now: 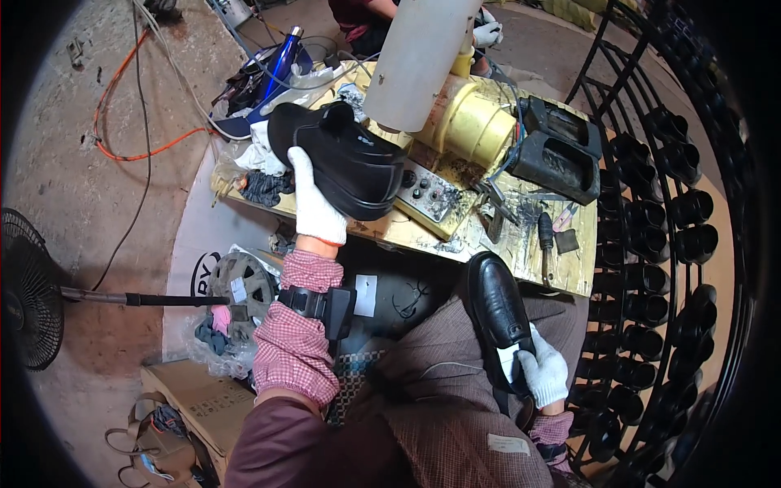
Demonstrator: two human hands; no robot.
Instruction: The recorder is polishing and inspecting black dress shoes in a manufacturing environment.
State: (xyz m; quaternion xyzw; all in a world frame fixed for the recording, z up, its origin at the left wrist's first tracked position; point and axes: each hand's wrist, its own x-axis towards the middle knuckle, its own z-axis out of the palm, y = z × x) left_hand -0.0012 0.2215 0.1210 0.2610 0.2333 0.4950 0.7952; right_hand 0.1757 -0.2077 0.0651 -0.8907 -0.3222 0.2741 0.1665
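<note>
My left hand (316, 199), in a white knit glove, grips a black shoe (346, 159) and holds it up over the left part of the workbench, just below a pale hanging cylinder (419, 61). Its fingers are partly hidden behind the shoe. My right hand (545, 370), gloved in white too, is closed on the heel end of a second black shoe (498, 302). That shoe rests over my right thigh, toe pointing away from me, and its pale insole shows at the opening.
On the wooden workbench (582, 272) stand a control box (427, 195), a yellow round fitting (476, 126), black moulds (561, 154), pliers (498, 203) and a screwdriver (546, 236). A shoe rack (651, 244) lines the right. A fan (28, 293) stands left. Another person's gloved hand (488, 34) shows behind.
</note>
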